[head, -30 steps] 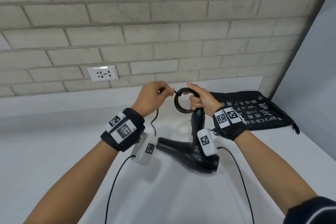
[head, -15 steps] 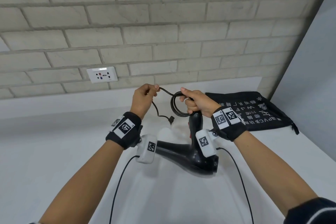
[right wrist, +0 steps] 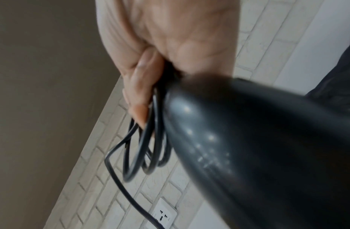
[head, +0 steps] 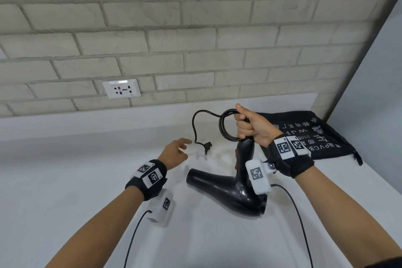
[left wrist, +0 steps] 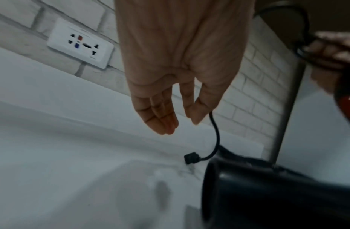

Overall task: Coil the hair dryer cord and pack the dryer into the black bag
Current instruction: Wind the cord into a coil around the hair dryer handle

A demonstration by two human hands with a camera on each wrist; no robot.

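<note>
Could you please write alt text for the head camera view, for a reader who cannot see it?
A right hand grips a black hair dryer by its handle together with the coiled cord, whose plug dangles free. The open left hand reaches toward the plug; a black bag lies on the white counter.

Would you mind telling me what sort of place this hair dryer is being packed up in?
Probably a hotel room or a mock-up of one: a white counter against a pale brick wall, a multi-standard wall socket just above it, and a black drawstring bag for the dryer.
</note>
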